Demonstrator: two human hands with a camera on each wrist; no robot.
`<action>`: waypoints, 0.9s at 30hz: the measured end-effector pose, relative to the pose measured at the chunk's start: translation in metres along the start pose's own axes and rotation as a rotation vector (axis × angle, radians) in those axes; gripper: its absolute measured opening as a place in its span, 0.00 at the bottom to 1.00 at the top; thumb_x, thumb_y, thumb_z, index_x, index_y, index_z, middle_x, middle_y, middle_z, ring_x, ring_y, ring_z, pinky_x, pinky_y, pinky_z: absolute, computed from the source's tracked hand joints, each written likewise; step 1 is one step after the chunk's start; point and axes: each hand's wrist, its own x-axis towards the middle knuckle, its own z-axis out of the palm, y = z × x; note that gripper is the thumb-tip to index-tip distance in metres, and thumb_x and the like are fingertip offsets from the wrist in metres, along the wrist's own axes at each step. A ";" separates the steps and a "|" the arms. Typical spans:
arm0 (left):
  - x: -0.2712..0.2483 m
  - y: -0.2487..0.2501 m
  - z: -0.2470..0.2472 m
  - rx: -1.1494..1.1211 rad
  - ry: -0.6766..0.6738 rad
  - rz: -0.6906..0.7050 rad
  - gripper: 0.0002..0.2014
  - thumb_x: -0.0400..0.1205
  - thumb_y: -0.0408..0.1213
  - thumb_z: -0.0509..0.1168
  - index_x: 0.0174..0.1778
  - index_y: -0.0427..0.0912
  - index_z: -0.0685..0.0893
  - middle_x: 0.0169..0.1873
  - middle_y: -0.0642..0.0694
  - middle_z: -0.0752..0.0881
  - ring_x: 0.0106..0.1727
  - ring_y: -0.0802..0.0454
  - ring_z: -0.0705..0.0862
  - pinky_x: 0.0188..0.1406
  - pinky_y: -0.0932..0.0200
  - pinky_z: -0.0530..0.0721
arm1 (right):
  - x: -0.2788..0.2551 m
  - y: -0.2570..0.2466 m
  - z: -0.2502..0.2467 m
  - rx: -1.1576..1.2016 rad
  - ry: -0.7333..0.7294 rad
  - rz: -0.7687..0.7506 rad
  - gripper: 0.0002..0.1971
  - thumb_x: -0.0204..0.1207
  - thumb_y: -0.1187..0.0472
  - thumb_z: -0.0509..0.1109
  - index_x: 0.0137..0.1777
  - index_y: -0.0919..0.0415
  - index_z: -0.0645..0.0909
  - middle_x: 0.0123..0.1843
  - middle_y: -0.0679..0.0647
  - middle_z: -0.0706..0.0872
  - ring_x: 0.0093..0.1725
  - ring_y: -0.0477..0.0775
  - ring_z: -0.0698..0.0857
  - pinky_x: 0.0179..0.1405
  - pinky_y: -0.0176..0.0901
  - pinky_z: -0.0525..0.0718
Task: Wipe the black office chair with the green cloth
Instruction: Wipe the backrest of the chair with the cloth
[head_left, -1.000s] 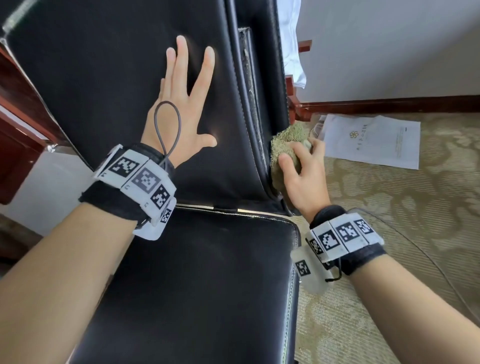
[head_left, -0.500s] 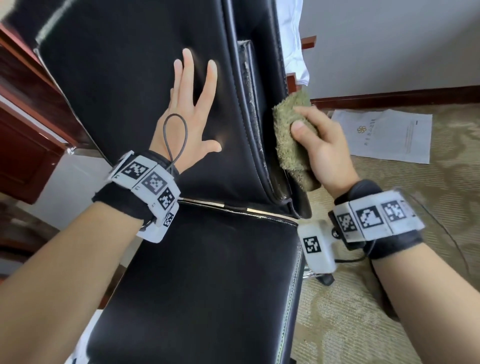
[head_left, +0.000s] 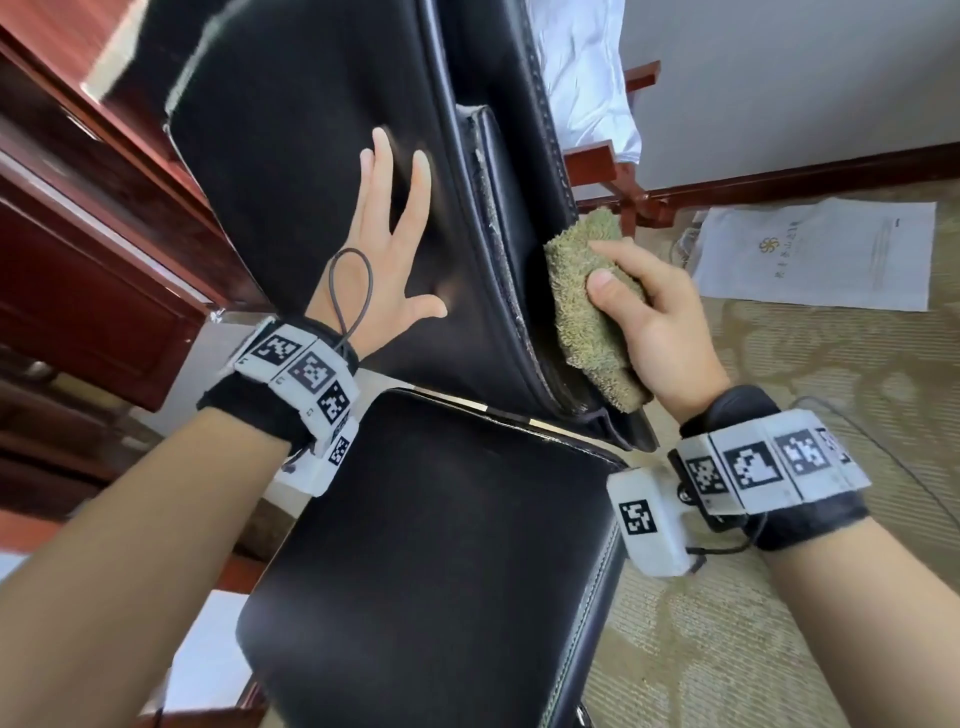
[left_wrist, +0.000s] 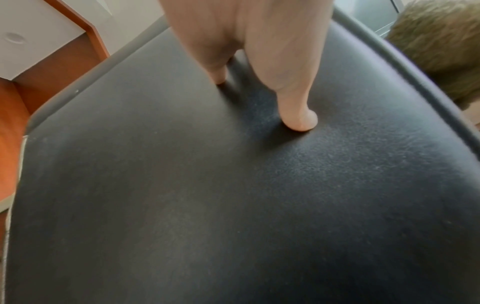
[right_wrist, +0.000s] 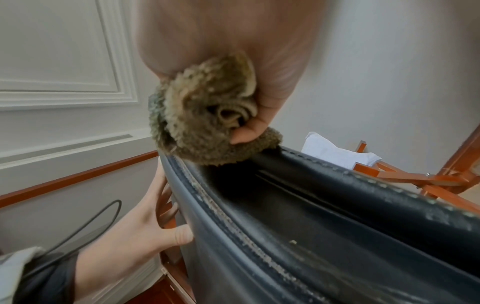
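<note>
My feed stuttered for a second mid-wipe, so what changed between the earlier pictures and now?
The right hand, gripping the cloth, ran up the side edge of the chair back, then came partway down again. The view shifted with the head. The left hand stayed flat, fingers spread, on the front of the backrest. Nothing was taken hold of or let go.

1. Black office chair (head_left: 441, 545): smooth leather-like upholstery, faintly grained, with a soft sheen; the stitched side seam is flaking.
2. Green cloth (head_left: 582, 306): shaggy, matt terry pile.
3. Desk (head_left: 78, 260) at 9 o'clock: glossy reddish wood.
4. Carpet (head_left: 831, 364): matt, patterned.
</note>
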 end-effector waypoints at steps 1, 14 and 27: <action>-0.001 0.000 0.000 -0.001 0.003 0.009 0.63 0.61 0.45 0.83 0.82 0.34 0.45 0.79 0.23 0.43 0.81 0.30 0.46 0.64 0.48 0.76 | -0.003 -0.001 -0.002 -0.006 -0.006 0.005 0.15 0.71 0.47 0.64 0.57 0.44 0.79 0.58 0.46 0.83 0.63 0.46 0.80 0.70 0.41 0.72; -0.021 0.018 -0.013 -0.075 0.059 0.142 0.61 0.62 0.45 0.82 0.78 0.43 0.43 0.76 0.17 0.44 0.80 0.27 0.46 0.75 0.51 0.56 | -0.034 -0.059 0.010 -0.382 0.215 -0.415 0.15 0.76 0.57 0.68 0.60 0.60 0.84 0.72 0.69 0.68 0.69 0.48 0.67 0.67 0.22 0.64; -0.018 0.015 -0.008 -0.095 0.052 0.126 0.61 0.62 0.44 0.82 0.78 0.45 0.42 0.77 0.19 0.43 0.80 0.27 0.46 0.69 0.54 0.65 | -0.043 -0.041 0.026 -0.460 0.260 -0.255 0.15 0.79 0.59 0.65 0.62 0.62 0.83 0.73 0.69 0.65 0.71 0.56 0.68 0.70 0.32 0.65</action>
